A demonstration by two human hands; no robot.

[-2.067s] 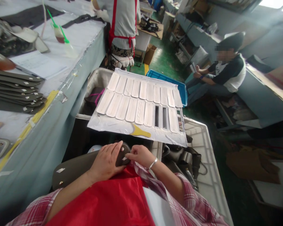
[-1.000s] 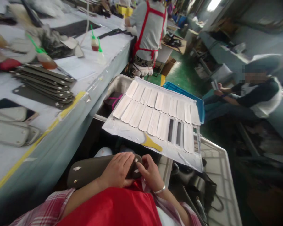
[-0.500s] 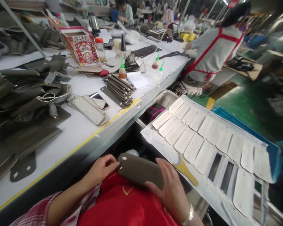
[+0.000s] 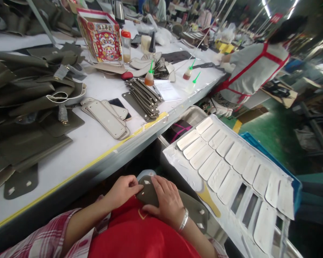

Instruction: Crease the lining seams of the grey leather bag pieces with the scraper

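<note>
A dark olive panel with rounded ends and small metal fittings at its corners lies across my lap, over the red apron. My left hand pinches its left end between thumb and fingers. Flat over the panel near that same end rests my right hand, fingers stretched out and thumb apart, covering part of the surface. On the table to the left, pale grey panels of similar shape lie stacked beside a phone. Behind them is a fanned pile of dark panels.
A frame with rows of white strips stands at my right, a yellow-handled spatula on its edge. Dark folded pieces heap on the left. Glue bottles and a red box stand farther back. A co-worker works beyond.
My right hand has slid left along the panel toward its left end, uncovering the right end. My left hand keeps its pinch. The camera view has shifted slightly.
</note>
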